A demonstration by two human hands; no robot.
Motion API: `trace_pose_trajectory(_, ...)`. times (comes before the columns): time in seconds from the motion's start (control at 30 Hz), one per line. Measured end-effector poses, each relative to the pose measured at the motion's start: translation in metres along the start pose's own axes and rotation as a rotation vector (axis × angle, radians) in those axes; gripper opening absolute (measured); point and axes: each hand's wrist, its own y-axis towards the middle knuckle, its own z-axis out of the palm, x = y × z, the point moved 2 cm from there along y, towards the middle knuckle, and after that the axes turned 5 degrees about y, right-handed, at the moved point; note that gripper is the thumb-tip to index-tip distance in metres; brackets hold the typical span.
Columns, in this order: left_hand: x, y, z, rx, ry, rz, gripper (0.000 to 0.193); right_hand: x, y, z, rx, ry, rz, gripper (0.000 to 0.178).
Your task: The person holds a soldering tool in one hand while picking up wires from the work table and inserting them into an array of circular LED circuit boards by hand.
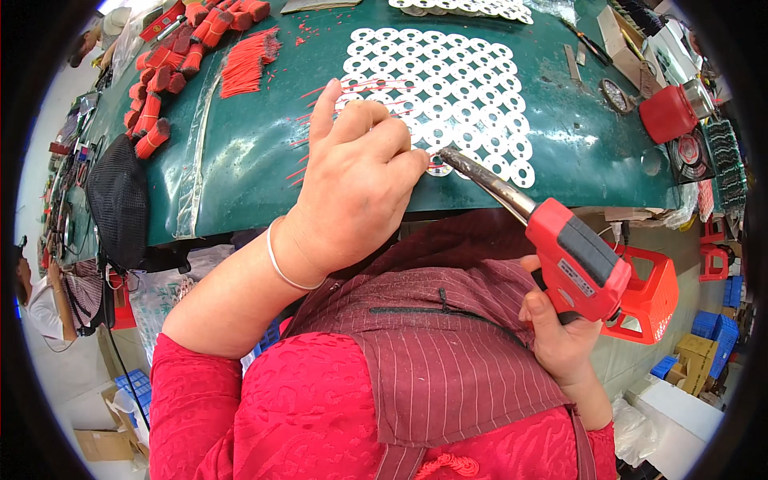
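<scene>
My right hand (560, 340) is wrapped round the grip of a red and black soldering gun (578, 260). Its dark tip points left, over the near edge of a sheet of white round circuit boards (460, 84). Just left of that tip, my left hand (352, 180) pinches a thin red wire (435, 165) between thumb and finger, the wire's end lying at one of the nearest boards. Several other red wires stick out from the boards toward the left, partly hidden behind my left hand. Its index finger is raised.
A loose pile of red wires (250, 62) lies on the green table (264, 168), with tied wire bundles (150, 120) farther left. A black mesh cap (118, 200) hangs at the left edge. Right: a red container (668, 114), a small fan (691, 154) and pliers (588, 42). Below stands a red stool (652, 300).
</scene>
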Motion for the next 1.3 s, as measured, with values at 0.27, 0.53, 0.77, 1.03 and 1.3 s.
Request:
trace_pose_trajectory(0.27,0.0,0.0,-0.001,-0.003,0.0,0.006,0.012,-0.003,-0.004,-0.005,0.028,-0.053,0.008,0.046)
trace_pose_trajectory(0.53,0.0,0.001,-0.001,-0.004,-0.004,0.005,0.012,0.0,-0.001,-0.001,-0.05,-0.066,0.016,0.038)
trace_pose_trajectory(0.77,0.0,0.001,-0.001,0.0,0.002,0.005,0.012,-0.006,-0.001,-0.01,0.092,-0.189,-0.074,0.041)
trace_pose_trajectory(1.03,0.001,0.001,-0.002,0.013,-0.001,-0.017,0.015,-0.003,0.001,-0.004,-0.022,0.022,-0.091,0.049)
trace_pose_trajectory(1.3,0.005,0.012,-0.009,-0.013,-0.07,-0.049,0.017,-0.007,0.004,-0.006,-0.03,0.012,-0.106,0.049)
